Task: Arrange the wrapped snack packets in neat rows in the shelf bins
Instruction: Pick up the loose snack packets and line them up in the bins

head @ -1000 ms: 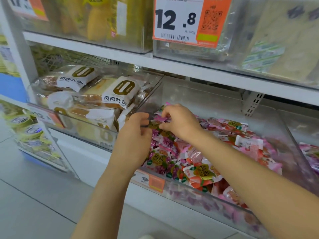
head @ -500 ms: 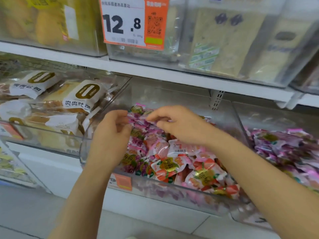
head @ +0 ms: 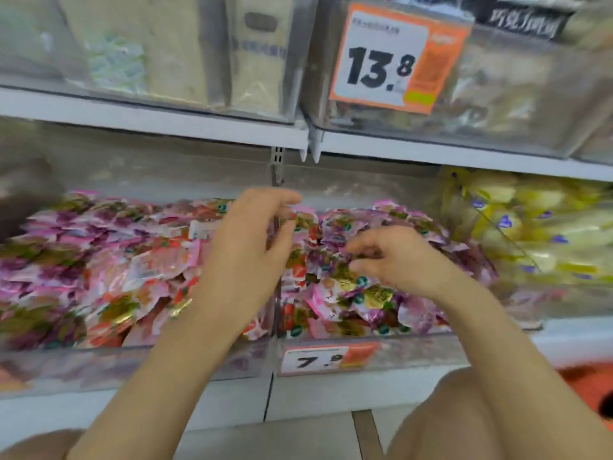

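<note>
Shelf bins (head: pixel 199 365) of pink snack packets (head: pixel 99 260), yellow packets (head: pixel 537 227) rightward, price tag (head: pixel 391 61) above

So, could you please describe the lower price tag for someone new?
Find the shelf of pink snack packets. On the clear bin front below the right hand sits a small white-and-orange tag. It reads 7.9; the bigger tag overhead reads 13.8.

Small glossy packets (head: pixel 116 270) in pink, purple and red with gold labels are heaped in a loose jumble in two clear bins set side by side, the left bin (head: pixel 132 366) and the right bin (head: pixel 414 355), on one shelf.
</note>
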Tool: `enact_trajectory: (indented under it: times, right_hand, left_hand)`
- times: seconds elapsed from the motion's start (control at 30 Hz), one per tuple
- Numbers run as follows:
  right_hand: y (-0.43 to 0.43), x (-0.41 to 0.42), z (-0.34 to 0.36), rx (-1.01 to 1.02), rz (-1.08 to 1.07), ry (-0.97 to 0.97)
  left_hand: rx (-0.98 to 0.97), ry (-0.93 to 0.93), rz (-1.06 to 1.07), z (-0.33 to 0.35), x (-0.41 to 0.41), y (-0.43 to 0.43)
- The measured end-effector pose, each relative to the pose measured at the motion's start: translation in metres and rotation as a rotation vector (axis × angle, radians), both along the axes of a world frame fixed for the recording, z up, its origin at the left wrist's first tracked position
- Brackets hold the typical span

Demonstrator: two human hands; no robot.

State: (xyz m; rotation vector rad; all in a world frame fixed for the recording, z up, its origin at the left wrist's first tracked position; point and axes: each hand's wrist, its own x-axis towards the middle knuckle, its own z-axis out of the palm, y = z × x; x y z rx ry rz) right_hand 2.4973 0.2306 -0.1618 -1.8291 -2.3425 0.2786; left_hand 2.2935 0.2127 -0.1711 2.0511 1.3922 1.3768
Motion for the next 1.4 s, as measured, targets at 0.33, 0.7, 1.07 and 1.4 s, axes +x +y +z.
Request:
enact_trajectory:
  times: [0.33, 0.7, 1.07, 1.4]
  right_hand:
    - [0.011, 0.012, -0.012, 0.14, 0.086, 0.121]
    - [0.029, -0.018, -0.016, -0.414, 0.419, -0.053]
    - [0.023, -0.004, -0.011, -0.292, 0.329, 0.351]
    - [0.021, 0.0, -0.013, -0.192, 0.1, 1.069]
  left_hand:
    - [0.008, 0.022, -0.015, -0.009, 0.025, 0.016]
    - [-0.036, -0.072, -0.029, -0.016, 0.02, 0.021]
    - [-0.054, -0.102, -0.06, -0.014, 0.019, 0.018]
    - [-0.14, -0.12, -0.179, -0.008, 0.019, 0.013]
